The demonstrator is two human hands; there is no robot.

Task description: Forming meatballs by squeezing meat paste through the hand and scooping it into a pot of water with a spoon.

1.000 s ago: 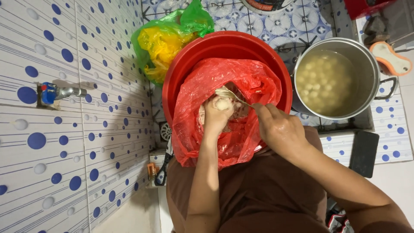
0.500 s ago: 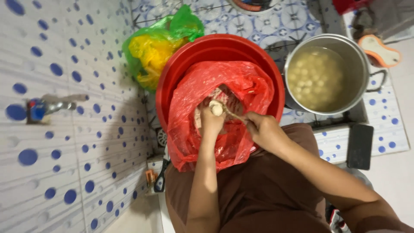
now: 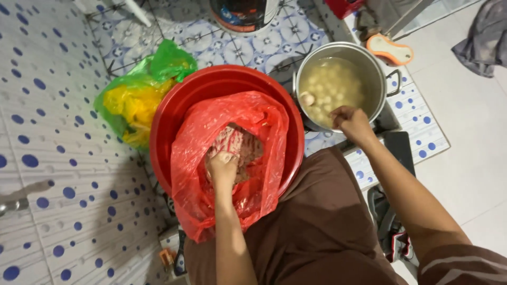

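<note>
Both hands at work, centre frame.
Left hand [image 3: 223, 168] fingers curled in paste inside red bag [image 3: 198, 158]; right hand [image 3: 350, 121] fingers bunched over steel pot [image 3: 377, 74], ball [image 3: 307, 98] beside them.

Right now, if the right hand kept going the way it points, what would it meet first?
Probably the pale round balls floating in the steel pot: the right hand sits at its near rim, pointing inward. Its height is unclear.
</note>
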